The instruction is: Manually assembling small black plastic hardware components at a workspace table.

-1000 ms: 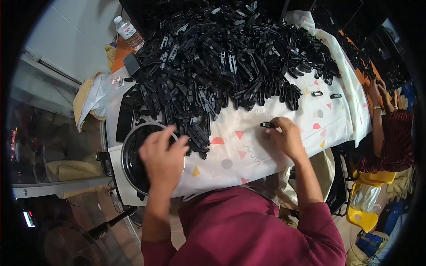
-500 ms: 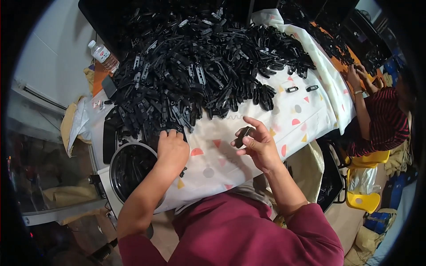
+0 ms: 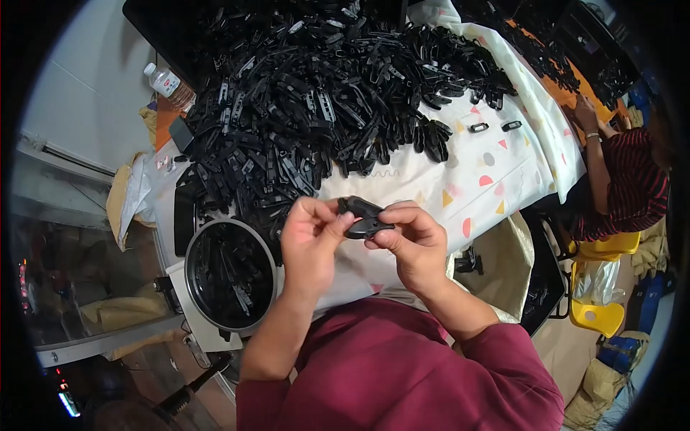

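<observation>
- Left hand (image 3: 310, 233): thumb and fingers clamped on the left end of a black plastic part (image 3: 369, 229).
- Right hand (image 3: 415, 243): thumb and fingers pinched on the right end of same part.
- Part sits between the two hands, held up over the near side of the table, in front of the person's dark red shirt (image 3: 402, 373). Can't tell if it's one piece or two pressed together; fingers cover both ends.
- Big pile (image 3: 302, 122) of similar black parts across the far and left side of the table, beyond the hands.
- Round bowl (image 3: 189, 280) with grey rim, left of left hand, more black parts inside.
- White tablecloth (image 3: 460, 183) with coloured shapes under it all.
- Two small dark pieces, one (image 3: 479, 128) just beside the other (image 3: 511, 126), lying right of the pile.
- Plastic bottle (image 3: 169, 86) at far left, past the pile's edge.
- Open pale sack (image 3: 507, 262) right of right hand, below table edge, dark piece (image 3: 468, 260) in it.
- Co-worker in striped top (image 3: 636, 172) far right, yellow stool (image 3: 600, 317) nearby.
</observation>
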